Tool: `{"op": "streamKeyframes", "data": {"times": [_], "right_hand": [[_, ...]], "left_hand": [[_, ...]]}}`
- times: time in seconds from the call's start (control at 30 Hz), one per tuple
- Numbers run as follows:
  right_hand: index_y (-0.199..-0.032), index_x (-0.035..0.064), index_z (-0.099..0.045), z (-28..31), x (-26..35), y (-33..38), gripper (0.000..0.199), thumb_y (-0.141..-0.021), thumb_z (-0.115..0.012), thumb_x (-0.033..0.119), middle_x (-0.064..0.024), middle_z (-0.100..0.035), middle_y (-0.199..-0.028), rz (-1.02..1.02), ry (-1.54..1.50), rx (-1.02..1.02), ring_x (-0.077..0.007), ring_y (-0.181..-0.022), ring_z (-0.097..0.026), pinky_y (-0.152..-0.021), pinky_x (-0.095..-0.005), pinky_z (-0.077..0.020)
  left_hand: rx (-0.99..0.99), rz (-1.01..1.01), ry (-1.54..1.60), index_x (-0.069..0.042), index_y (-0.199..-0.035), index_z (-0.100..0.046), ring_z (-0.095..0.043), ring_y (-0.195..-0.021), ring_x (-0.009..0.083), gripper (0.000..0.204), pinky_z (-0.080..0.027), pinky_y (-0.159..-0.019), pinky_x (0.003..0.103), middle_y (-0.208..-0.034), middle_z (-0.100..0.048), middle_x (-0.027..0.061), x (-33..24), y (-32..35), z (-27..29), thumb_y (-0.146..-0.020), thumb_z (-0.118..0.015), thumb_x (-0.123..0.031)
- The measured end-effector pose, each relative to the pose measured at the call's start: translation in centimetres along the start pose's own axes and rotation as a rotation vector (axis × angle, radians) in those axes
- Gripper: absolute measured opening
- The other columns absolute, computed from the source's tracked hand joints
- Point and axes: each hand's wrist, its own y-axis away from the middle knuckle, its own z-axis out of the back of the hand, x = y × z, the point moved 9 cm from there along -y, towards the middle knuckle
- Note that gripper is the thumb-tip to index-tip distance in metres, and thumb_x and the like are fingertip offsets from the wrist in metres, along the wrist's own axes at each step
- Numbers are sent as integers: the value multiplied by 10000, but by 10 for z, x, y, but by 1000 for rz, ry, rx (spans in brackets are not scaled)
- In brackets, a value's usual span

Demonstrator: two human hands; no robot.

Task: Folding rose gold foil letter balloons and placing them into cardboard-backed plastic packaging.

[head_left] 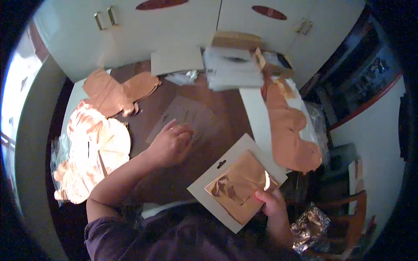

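Note:
My right hand (273,203) grips the lower right edge of a white card (203,188) with a hang hole, its thumb on the front. On the card lies a folded, shiny copper-coloured foil piece (239,178), apparently a flat foil balloon. My left hand (170,141) is over a clear plastic sleeve (185,114) on the brown table, fingers curled in. Whether they pinch the sleeve's edge is hidden. Left of that arm, a flat copper foil balloon (115,137) catches bright light.
More flat copper balloons lie at the far left (104,91) and along the right (287,130). At the back are a grey card (176,61), a blurred stack of clear packets (233,67) and a small open box (274,61). A wooden chair (359,217) stands at right with crumpled foil (310,228).

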Motion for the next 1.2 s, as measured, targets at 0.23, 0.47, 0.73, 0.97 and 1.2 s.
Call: {"op": "streamKeyframes", "data": {"times": [0.23,0.47,0.73,0.97,1.2], "right_hand": [[-1323,29,-452,-9,-64,4,597,-777,-683,104,-40,-545,-1236,-160,12,80,-185,-1130,-517,-945,-348,-441],[-1377,6,-407,-43,-65,3,617,-803,-628,58,-102,-556,-1269,-228,16,210,-223,-1158,-549,-988,-378,-439],[-1245,11,-521,-53,-111,-3,479,-795,-668,87,-62,-615,-1100,-333,-15,270,-191,-985,-608,-894,-343,-484],[-1320,-6,-468,-58,-102,3,545,-803,-627,54,-115,-591,-1221,-355,49,343,-227,-1112,-585,-950,-369,-471],[-1023,56,-613,-80,-77,-6,245,-817,-678,171,3,-622,-922,-272,84,329,-111,-834,-575,-754,-268,-459]], "left_hand": [[-45,134,-14,-54,-861,-555,-560,-1055,333,320,-368,-1007,546,-1025,-587,134,-15,41,7,-748,-733,-295],[-3,354,209,-39,-924,-591,-573,-1003,339,327,-450,-930,426,-1038,-578,152,15,57,-24,-748,-755,-260],[-64,126,149,-26,-941,-603,-556,-1078,366,329,-465,-913,447,-1120,-573,182,-6,74,8,-713,-779,-186],[-90,133,139,-45,-869,-661,-544,-1134,340,177,-392,-1001,500,-1099,-609,127,2,86,-1,-758,-719,-171],[2,28,1,-51,-842,-685,-574,-1162,270,105,-293,-1097,564,-1063,-660,100,-9,87,5,-810,-652,-146]]}}
